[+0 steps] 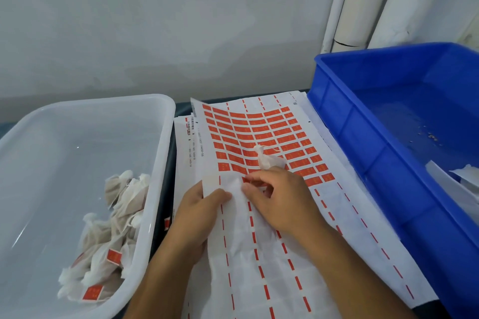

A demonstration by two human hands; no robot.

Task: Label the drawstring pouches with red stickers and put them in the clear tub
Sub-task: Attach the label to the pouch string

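Note:
A sheet of red stickers [261, 137] lies in the middle of the table, its near half peeled bare. My left hand [197, 210] pinches the sheet's lifted left edge, thumb on top. My right hand [280, 197] holds a white drawstring pouch [267, 159] under its curled fingers, and its fingertips touch a red sticker [246, 180] at the edge of the remaining rows. The clear tub [160, 163] stands at the left. Several labelled pouches [108, 241] lie in its near right corner.
A blue crate [363, 153] stands at the right, with white pouches [464, 176] at its near right edge. More sticker sheets lie stacked under the top one. White tubes [363, 0] lean against the wall behind the crate.

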